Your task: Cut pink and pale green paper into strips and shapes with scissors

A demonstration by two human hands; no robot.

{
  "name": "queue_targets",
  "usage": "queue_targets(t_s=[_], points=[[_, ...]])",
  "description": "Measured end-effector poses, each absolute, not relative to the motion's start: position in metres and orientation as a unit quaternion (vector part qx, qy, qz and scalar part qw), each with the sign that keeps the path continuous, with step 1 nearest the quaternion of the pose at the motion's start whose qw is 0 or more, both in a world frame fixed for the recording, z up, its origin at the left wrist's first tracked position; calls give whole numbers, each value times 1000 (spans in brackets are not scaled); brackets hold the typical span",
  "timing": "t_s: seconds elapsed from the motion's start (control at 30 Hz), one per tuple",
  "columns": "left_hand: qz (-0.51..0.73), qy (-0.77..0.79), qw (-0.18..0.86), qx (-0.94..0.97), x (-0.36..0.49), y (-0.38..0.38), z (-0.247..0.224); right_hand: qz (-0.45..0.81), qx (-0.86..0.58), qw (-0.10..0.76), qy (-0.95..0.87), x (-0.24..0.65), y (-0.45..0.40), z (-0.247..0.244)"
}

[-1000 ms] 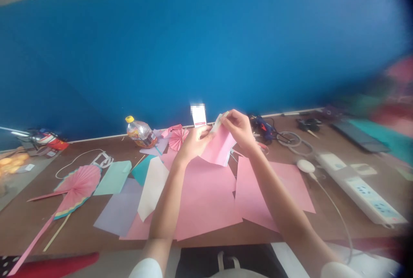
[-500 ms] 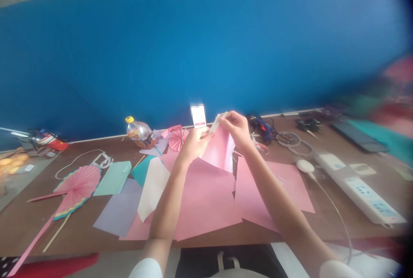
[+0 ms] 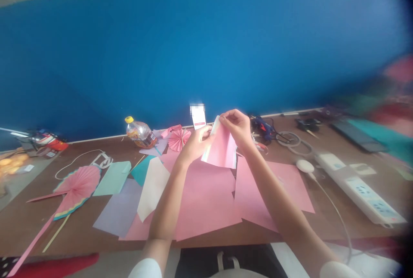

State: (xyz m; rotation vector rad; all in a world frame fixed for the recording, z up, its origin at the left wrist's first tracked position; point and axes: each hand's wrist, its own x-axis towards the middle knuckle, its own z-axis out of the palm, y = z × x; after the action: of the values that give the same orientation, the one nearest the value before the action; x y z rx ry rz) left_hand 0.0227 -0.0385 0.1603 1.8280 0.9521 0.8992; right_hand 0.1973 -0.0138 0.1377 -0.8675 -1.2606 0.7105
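Observation:
A pink sheet with a pale edge strip (image 3: 220, 144) is held up above the table between both hands. My left hand (image 3: 196, 142) pinches its left edge, thumb toward the sheet. At its upper right, my right hand (image 3: 237, 124) has fingers and thumb pressed together on the paper. Larger pink sheets (image 3: 206, 200) lie flat below my hands. Just behind, a lit phone (image 3: 198, 118) stands near the wall. A small pink pleated rosette (image 3: 179, 140) lies to the left of my left hand.
On the left are a bottle (image 3: 140, 134), a pleated pink fan (image 3: 80, 187), a mint box (image 3: 112, 178) and a white sheet (image 3: 154, 185). On the right are a power strip (image 3: 363, 189), a white cable plug (image 3: 305, 166), a glue gun (image 3: 263, 127) and a dark tablet (image 3: 358, 136).
The held sheet has turned and its lower edge has risen slightly, with more of its pink face showing. My right hand has shifted a little along the top edge.

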Motion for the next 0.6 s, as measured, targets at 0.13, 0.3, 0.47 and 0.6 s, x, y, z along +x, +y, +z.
queue_targets(t_s=[0.13,0.3,0.47,0.6], points=[[369,369,440,731,29,-37,158,295,-398,636,-592,195,-18,141],[376,397,439,712,31,-30,148,231,-394,613,-645,193,-24,147],[393,418,441,691,29,-27,145,218,-390,592,-671,199,-27,152],[410,428,431,681,31,-33,150,240,-403,591,-656,199,-27,153]])
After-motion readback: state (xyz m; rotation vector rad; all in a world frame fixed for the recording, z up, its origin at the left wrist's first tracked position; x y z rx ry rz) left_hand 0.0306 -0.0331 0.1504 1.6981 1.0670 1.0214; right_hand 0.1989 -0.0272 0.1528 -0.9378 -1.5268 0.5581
